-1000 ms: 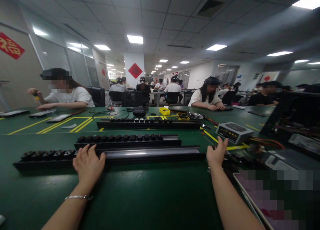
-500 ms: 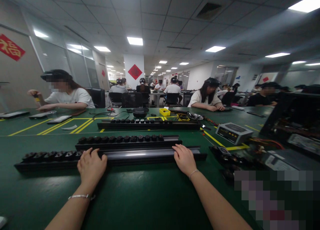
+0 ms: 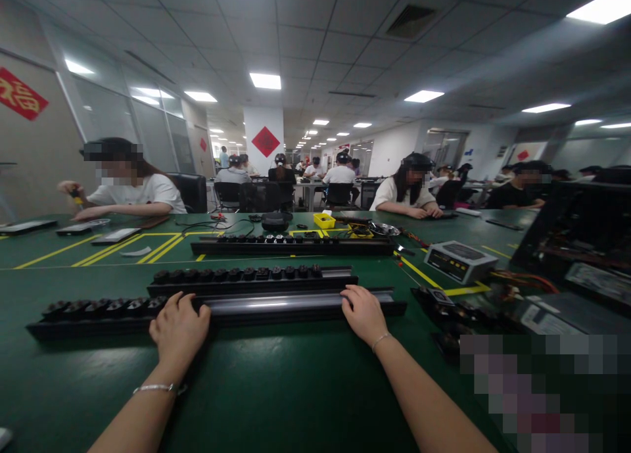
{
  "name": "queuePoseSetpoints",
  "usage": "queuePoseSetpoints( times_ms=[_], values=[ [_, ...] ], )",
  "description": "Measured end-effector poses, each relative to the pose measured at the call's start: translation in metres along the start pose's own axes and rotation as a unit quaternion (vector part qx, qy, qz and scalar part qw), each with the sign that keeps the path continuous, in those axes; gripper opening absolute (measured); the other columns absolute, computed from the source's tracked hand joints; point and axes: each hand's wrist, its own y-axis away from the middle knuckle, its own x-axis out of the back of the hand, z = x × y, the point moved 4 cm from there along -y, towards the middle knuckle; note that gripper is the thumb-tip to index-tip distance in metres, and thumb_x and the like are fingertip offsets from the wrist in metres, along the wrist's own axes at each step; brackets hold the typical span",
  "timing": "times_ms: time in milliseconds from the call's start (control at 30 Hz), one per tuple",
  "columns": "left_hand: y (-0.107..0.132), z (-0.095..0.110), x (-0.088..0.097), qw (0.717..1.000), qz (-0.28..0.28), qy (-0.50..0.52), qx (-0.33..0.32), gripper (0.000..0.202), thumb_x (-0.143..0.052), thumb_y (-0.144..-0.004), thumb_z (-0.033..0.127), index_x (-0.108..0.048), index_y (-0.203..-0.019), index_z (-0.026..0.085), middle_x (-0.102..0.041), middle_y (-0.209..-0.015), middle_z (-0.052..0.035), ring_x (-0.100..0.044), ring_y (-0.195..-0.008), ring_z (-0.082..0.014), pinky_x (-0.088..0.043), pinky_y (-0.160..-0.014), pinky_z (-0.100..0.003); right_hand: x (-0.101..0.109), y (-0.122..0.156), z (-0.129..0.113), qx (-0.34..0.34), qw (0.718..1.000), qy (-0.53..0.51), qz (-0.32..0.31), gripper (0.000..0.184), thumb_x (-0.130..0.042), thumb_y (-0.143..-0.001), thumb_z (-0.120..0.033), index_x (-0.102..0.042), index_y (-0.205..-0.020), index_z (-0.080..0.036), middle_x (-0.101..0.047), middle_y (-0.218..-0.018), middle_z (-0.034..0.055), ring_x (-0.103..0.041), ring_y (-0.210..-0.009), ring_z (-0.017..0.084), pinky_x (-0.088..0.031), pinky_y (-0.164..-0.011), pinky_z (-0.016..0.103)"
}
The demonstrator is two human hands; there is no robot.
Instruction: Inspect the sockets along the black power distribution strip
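Nearest to me on the green table lies a long black rail [image 3: 276, 311] with a shiny channel. Round black socket-like modules [image 3: 118, 306] sit in a row along its left part. My left hand [image 3: 180, 328] is curled over the rail at the right end of that row, partly hiding the last modules. Near the rail's right end, my right hand [image 3: 363, 313] has its fingers bent over the far edge. The bare channel stretches between both hands. Just behind runs a second black rail [image 3: 338, 274], with similar modules along most of it.
A third rail [image 3: 365, 246] lies farther back, near a yellow tray [image 3: 324, 221]. To the right are a grey power supply [image 3: 461, 262], cables and an open computer case [image 3: 566, 223]. Co-workers sit across the table; the left one [image 3: 142, 190] holds a yellow-and-black tool.
My hands and the rails stay in the same places, apart from a very slight shift of the whole view. The left co-worker's raised hand and tool have moved slightly.
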Motion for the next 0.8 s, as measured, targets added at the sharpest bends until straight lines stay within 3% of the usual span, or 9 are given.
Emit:
queuePoseSetpoints(
  times_ms=[267, 533, 800],
  values=[
    [0.0020, 0.0032, 0.0017, 1.000, -0.010, -0.011, -0.008, 0.043, -0.034, -0.078, 0.033, -0.048, -0.115, 0.015, -0.043, -0.130, -0.0119, -0.045, -0.109, -0.0324, -0.030, -0.095, -0.050, 0.0000, 0.0000, -0.0005, 0.001, 1.000, 0.000, -0.003, 0.030, -0.038, -0.082, -0.026, -0.065, -0.096, -0.021, -0.058, -0.115, 0.0056, -0.047, -0.112, 0.020, -0.033, -0.095, 0.037],
    [0.0019, 0.0036, 0.0034, 1.000, -0.022, -0.022, 0.004, 0.041, -0.030, -0.080, 0.035, -0.047, -0.115, 0.021, -0.044, -0.131, -0.0058, -0.047, -0.107, -0.0305, -0.033, -0.092, -0.050, -0.0011, -0.0001, 0.0004, 0.003, 1.000, 0.005, 0.000, 0.030, -0.039, -0.083, -0.027, -0.065, -0.095, -0.020, -0.058, -0.115, 0.0062, -0.047, -0.112, 0.020, -0.033, -0.094, 0.035],
    [0.0030, 0.0045, 0.0048, 1.000, -0.021, -0.012, 0.004, 0.042, -0.030, -0.080, 0.035, -0.047, -0.116, 0.020, -0.045, -0.131, -0.0075, -0.047, -0.107, -0.0308, -0.032, -0.092, -0.052, -0.0011, -0.0002, 0.0013, 0.001, 1.000, 0.005, -0.007, 0.030, -0.038, -0.083, -0.028, -0.065, -0.096, -0.021, -0.058, -0.116, 0.0057, -0.046, -0.113, 0.020, -0.033, -0.094, 0.036]
  ],
)
